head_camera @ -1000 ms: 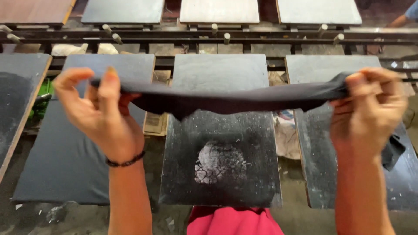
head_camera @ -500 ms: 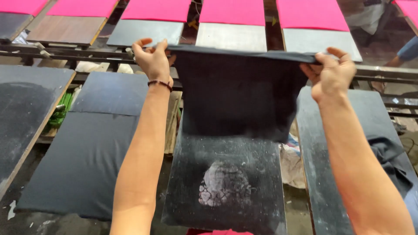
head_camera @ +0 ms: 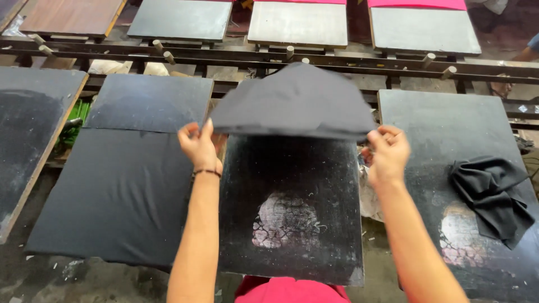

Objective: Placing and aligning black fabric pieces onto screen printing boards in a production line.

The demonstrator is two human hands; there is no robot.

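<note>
A black piece of cloth [head_camera: 295,101] billows over the far half of the black board [head_camera: 292,247] in front of me. My left hand [head_camera: 197,145] pinches its near left edge and my right hand [head_camera: 387,151] pinches its near right edge. The cloth's far end lies toward the metal rail [head_camera: 168,53]. The near half of the board is bare and bears a pale worn print mark [head_camera: 283,220].
A board to the left carries a flat black cloth [head_camera: 120,193]. A crumpled black cloth [head_camera: 494,193] lies on the right board [head_camera: 449,129]. More boards [head_camera: 297,22], some with pink cloth [head_camera: 418,3], stand beyond the rail. Part of another person's arm [head_camera: 528,50] shows at far right.
The cloth, held stretched up in front of me, has swung forward and down over the board. Both hands dropped with it toward the board's middle.
</note>
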